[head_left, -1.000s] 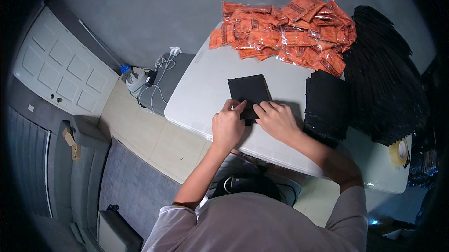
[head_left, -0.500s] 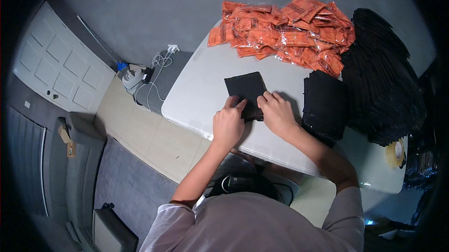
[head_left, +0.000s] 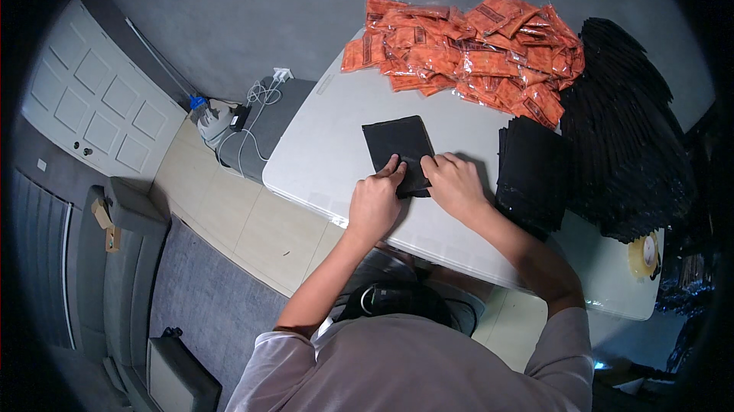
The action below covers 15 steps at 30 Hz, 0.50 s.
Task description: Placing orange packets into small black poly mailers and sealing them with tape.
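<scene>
A flat black pouch [head_left: 401, 144], squarish and like a plastic mailing bag, lies on the white table [head_left: 321, 144] in front of me. My left hand [head_left: 376, 199] is closed at its lower left, with fingertips pressing on the black surface. At the lower right edge, my right hand [head_left: 455, 186] pinches the pouch between curled fingers and thumb. The near end of the pouch lies between my hands and is partly covered by them. To the right of my right hand stands a stack of folded black pouches [head_left: 533, 171].
Clear-wrapped orange packets [head_left: 466, 53] are heaped at the table's far side. A large fanned pile of black bags [head_left: 623, 129] covers the right side. A roll of tape [head_left: 644, 256] sits at the right edge. White cables [head_left: 256, 118] lie on a grey seat to the left.
My left fingers have shifted slightly on the pouch, and its far end has turned a little to the left. The right hand keeps its pinch. The whole view has tilted slightly.
</scene>
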Available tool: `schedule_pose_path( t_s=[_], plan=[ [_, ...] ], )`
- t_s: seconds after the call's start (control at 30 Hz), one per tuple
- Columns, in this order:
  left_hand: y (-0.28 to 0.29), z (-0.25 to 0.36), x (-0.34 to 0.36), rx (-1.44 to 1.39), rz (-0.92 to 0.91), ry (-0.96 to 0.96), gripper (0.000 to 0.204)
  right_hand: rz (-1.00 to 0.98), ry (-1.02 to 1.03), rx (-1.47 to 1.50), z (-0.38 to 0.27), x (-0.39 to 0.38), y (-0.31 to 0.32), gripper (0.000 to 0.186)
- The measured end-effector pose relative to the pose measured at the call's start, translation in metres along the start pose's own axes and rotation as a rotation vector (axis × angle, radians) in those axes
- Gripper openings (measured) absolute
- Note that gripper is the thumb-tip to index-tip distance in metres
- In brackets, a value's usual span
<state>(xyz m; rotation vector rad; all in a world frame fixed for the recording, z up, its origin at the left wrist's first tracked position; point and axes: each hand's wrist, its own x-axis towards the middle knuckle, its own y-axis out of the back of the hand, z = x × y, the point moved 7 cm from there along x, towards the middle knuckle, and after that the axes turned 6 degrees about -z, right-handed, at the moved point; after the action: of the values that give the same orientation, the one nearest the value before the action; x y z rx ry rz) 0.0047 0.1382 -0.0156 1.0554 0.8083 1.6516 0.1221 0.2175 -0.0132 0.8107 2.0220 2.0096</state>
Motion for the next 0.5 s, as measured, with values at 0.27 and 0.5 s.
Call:
schedule_pose_path(
  t_s=[0.27, 0.5],
  plan=[
    [-0.002, -0.002, -0.001, -0.004, -0.012, -0.025, 0.062, 0.018, 0.022, -0.075, -0.003, -0.002, 0.0, 0.009],
    [-0.005, -0.002, 0.0, 0.046, -0.051, -0.041, 0.059, -0.031, -0.031, -0.123, 0.003, -0.002, -0.006, 0.011]
  ],
)
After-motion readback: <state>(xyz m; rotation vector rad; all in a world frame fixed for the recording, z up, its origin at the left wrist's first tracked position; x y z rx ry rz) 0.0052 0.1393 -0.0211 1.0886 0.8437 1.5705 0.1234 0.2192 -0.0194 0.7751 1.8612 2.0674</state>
